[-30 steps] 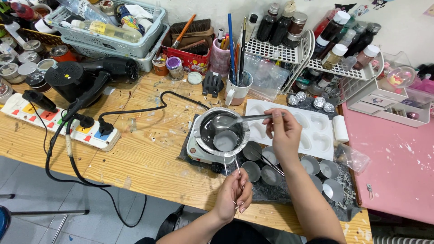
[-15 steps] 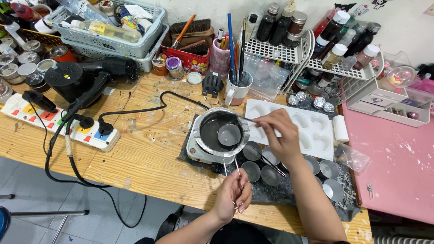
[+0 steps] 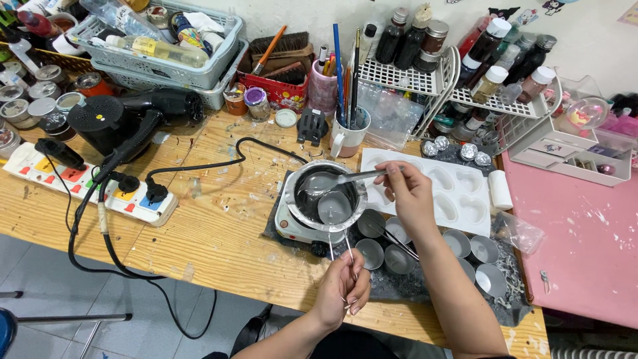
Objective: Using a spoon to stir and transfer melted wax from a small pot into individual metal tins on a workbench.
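Two hands work over a small round metal pot [image 3: 327, 194], each with fingers pinched on a thin metal tool. The right hand [image 3: 411, 193] grips the slim handle of a metal spoon [image 3: 335, 179], thumb and fingertips closed near its end; the handle runs leftward from the fingers, and the shiny bowl sits over the pot's far left side, above dark glossy liquid. The left hand [image 3: 345, 287] is clenched around the ends of thin wire tongs [image 3: 340, 247], which reach upward from the fingers to a small round tin cup [image 3: 334, 207] held inside the pot, just below the spoon. The pot rests on a white, rounded hot plate [image 3: 292, 227] standing on a dark, speckled mat [image 3: 399, 282].

Beside the right wrist lie several empty round tins [image 3: 369, 252], dull grey and smooth. Behind the hand is a white, glossy mould tray [image 3: 458, 193] with heart-shaped hollows. The wooden table [image 3: 199, 233] is scuffed and paint-flecked.

Compared with half a second ago, the spoon has swung from the pot's right rim toward its left side, and the right hand has risen slightly; the left hand sits in much the same spot.
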